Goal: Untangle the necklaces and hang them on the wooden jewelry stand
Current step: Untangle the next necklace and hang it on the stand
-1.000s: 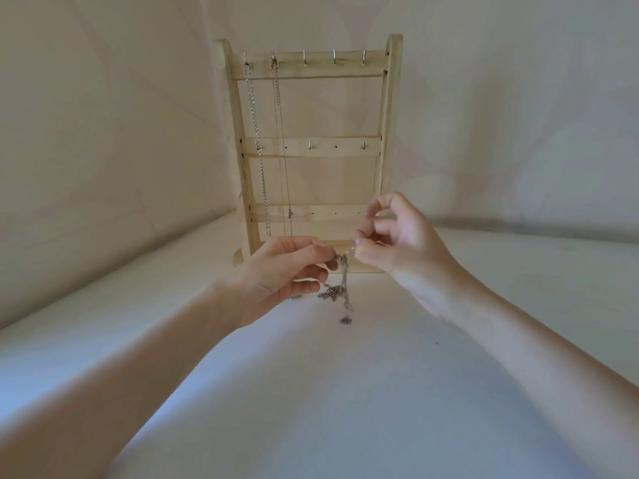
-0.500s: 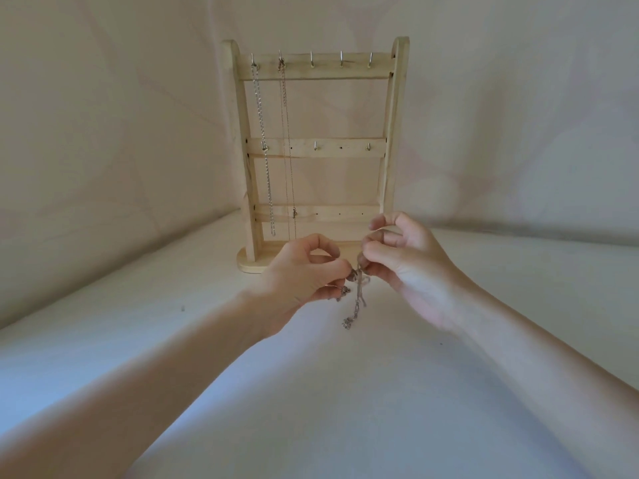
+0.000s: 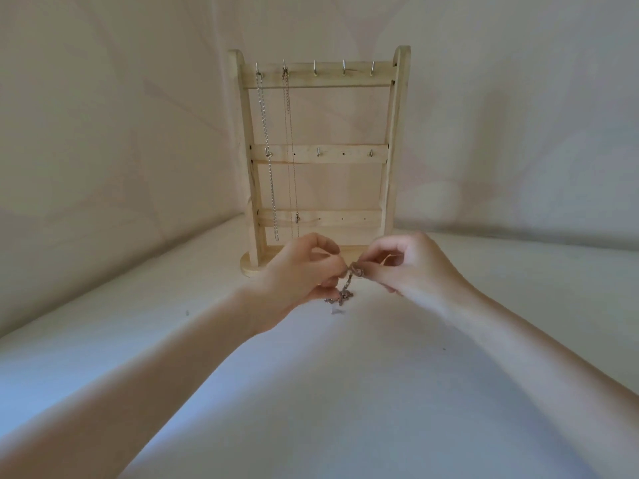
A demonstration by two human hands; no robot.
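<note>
A wooden jewelry stand [image 3: 390,160] rises at the back centre, with hooks along its top bar. A thick silver chain [image 3: 267,150] hangs from the leftmost hook and a thin necklace [image 3: 291,150] from the second. In front of the stand's base, my left hand [image 3: 301,274] and my right hand [image 3: 411,264] pinch a tangled silver necklace [image 3: 345,292] between their fingertips. The knotted bunch dangles just above the white surface. How many chains are in the tangle is too small to tell.
The white cloth-covered surface [image 3: 345,392] spreads in front of the stand and to both sides. A pale draped backdrop [image 3: 121,133] closes in behind and on the left. Three hooks on the top bar [image 3: 344,69] are bare.
Both hands have drawn closer together and sunk toward the surface. The dangling tangle now hangs shorter and bunched at the fingertips. The view has shifted slightly.
</note>
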